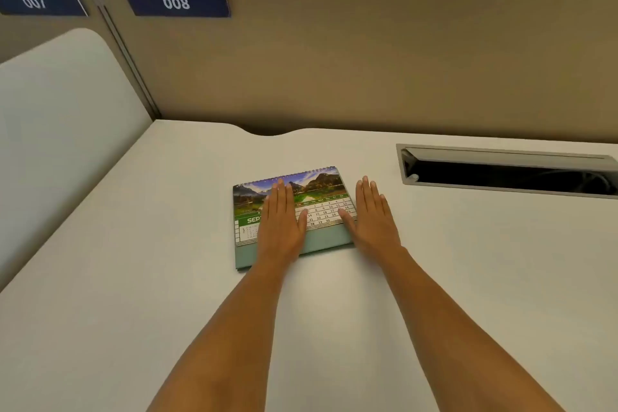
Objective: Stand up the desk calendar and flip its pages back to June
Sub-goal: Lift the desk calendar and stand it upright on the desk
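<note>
Calendar (294, 211) lies flat on white desk (468, 278), centre of frame, spiral edge toward the partition (368, 60), page showing "SEP" and a mountain photo. Left hand (280, 224) rests palm-down on its middle, fingers straight and together, gripping nothing. Right hand (374, 214) lies flat on desk just beside calendar's right edge, thumb touching the page, also holding nothing. Cable slot (508, 170) at right, open.
</note>
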A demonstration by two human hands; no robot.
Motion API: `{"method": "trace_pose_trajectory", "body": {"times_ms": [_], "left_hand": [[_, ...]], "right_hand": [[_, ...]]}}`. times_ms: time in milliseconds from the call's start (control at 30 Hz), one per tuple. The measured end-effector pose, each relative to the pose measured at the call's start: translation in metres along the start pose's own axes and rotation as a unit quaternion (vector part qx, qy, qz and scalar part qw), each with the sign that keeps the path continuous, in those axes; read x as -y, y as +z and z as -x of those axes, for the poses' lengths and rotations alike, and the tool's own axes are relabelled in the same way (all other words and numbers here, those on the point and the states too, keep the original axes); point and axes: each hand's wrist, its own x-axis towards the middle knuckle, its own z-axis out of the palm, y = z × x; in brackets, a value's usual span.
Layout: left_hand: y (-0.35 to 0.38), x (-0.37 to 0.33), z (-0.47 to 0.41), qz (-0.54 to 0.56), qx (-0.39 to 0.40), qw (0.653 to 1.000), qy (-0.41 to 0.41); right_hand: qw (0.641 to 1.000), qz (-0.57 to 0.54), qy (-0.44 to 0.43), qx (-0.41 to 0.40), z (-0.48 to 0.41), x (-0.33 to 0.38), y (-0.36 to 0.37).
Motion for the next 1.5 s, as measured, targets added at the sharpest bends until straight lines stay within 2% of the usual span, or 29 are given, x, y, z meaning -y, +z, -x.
{"method": "trace_pose_trajectory", "body": {"times_ms": [333, 800, 867, 933, 1100, 1267, 1400, 1500], "left_hand": [[0.019, 0.005, 0.002, -0.001, 0.049, 0.999, -0.019], [0.016, 0.008, -0.001, 0.034, 0.037, 0.998, -0.025], [0.014, 0.012, -0.001, 0.037, 0.02, 0.998, -0.047], [0.011, 0.019, 0.0, 0.046, -0.015, 0.993, -0.105], [-0.001, 0.04, 0.0, 0.097, -0.074, 0.956, -0.267], [-0.015, 0.042, -0.016, 0.183, -0.12, 0.921, -0.322], [-0.027, 0.049, -0.026, 0.277, -0.119, 0.864, -0.403], [-0.042, 0.049, -0.028, 0.38, -0.143, 0.798, -0.444]], "right_hand": [[0.997, -0.027, 0.034, 0.057, 0.002, -0.003, 0.019], [0.999, -0.025, 0.036, 0.029, 0.0, 0.001, 0.011], [0.999, -0.025, 0.037, 0.015, -0.003, 0.004, 0.007], [0.999, -0.027, 0.036, 0.006, -0.008, 0.007, 0.003], [0.994, -0.082, 0.07, -0.025, -0.021, 0.016, -0.002], [0.949, -0.262, 0.176, -0.023, -0.034, 0.023, -0.007], [0.893, -0.382, 0.238, -0.009, -0.036, 0.023, -0.013], [0.85, -0.464, 0.251, 0.01, -0.036, 0.023, -0.021]]}}
